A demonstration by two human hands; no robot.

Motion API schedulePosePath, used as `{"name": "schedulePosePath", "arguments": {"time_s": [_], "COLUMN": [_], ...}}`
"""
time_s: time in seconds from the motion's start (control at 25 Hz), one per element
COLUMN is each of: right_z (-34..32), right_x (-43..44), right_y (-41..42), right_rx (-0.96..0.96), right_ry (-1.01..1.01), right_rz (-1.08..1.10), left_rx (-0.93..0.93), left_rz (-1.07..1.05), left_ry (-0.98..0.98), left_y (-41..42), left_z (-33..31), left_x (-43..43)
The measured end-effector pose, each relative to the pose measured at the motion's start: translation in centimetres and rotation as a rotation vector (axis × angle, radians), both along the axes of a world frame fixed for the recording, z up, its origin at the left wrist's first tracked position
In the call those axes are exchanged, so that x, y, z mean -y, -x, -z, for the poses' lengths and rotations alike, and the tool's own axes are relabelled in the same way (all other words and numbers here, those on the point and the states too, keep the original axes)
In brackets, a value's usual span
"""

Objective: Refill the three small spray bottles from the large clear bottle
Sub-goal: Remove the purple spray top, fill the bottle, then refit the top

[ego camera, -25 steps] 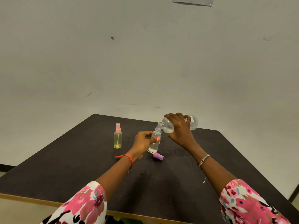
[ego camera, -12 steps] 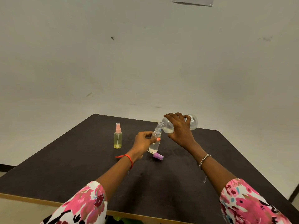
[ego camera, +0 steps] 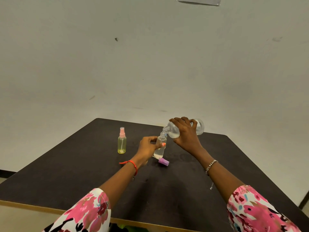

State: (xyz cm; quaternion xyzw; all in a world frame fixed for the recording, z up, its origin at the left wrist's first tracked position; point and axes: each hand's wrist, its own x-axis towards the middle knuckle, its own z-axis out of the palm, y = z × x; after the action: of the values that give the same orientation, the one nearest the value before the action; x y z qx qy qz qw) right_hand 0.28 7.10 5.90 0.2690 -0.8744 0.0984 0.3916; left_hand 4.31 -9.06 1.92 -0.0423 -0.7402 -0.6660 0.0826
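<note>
My left hand (ego camera: 148, 149) grips a small clear spray bottle (ego camera: 160, 148) with its top off, standing slightly tilted on the dark table (ego camera: 83, 173). My right hand (ego camera: 187, 135) holds the large clear bottle (ego camera: 199, 127) tipped nearly on its side, its mouth right at the small bottle's neck. Clear liquid sits in the lower part of the small bottle. Its purple spray cap (ego camera: 163, 161) lies on the table just in front. A yellow spray bottle with a pink top (ego camera: 122, 142) stands upright to the left. A third small bottle seems to stand behind the held one, mostly hidden.
A pale wall rises close behind the table's far edge. The table's wooden front edge (ego camera: 33, 205) runs along the bottom of the view. Something green shows under that edge.
</note>
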Motion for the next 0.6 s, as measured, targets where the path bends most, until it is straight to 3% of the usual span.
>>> {"name": "schedulePosePath", "arguments": {"time_s": [0.6], "right_z": [0.57], "right_x": [-0.2], "right_y": [0.35], "right_rx": [0.073], "right_ry": [0.031], "right_rz": [-0.039], "left_rx": [0.007], "left_rz": [-0.003], "left_ry": [-0.008], "left_y": [0.38], "left_z": [0.49], "left_x": [-0.06]}}
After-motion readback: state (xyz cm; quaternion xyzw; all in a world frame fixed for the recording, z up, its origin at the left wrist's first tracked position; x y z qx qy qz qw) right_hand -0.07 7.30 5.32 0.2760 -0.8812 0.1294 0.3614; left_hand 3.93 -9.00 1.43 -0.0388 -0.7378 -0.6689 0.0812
